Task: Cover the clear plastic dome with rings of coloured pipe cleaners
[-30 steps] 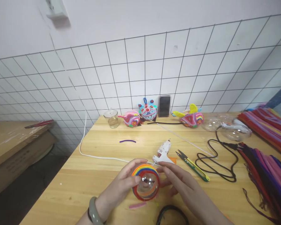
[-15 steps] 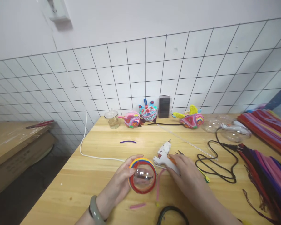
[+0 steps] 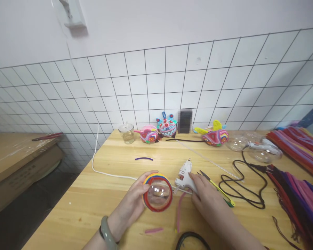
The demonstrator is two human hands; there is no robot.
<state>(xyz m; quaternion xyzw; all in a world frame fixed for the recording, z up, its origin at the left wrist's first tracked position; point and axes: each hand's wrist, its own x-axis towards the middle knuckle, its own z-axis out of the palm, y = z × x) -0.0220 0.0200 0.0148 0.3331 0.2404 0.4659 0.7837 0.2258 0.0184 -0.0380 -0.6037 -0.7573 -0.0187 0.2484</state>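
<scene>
In my left hand (image 3: 135,194) is a clear plastic ball (image 3: 158,193), its rim wound with red, blue, yellow and orange pipe cleaners. The thumb presses on the rim; the other fingers are mostly behind it. My right hand (image 3: 207,194) is closed around the handle of a white glue gun (image 3: 185,174), nozzle pointing away from me. Just right of this hand lies a pointed tool with yellow and green handles (image 3: 225,196), possibly scissors. A pink pipe cleaner (image 3: 179,215) runs below the gun, and a short pink piece (image 3: 154,230) lies nearer me.
Along the wall stand a lidded glass jar (image 3: 126,133), several colourful fuzzy ornaments (image 3: 167,125) and a dark upright panel (image 3: 185,121). To the right are clear plastic balls (image 3: 238,142), a coiled black cable (image 3: 242,187) and pipe cleaner bundles (image 3: 297,194). A white cord (image 3: 112,175) crosses the left side.
My right hand has closed in on the glue gun's handle, uncovering the pointed tool beside it. My left hand still holds the ball, nearly unmoved. The view has shifted slightly.
</scene>
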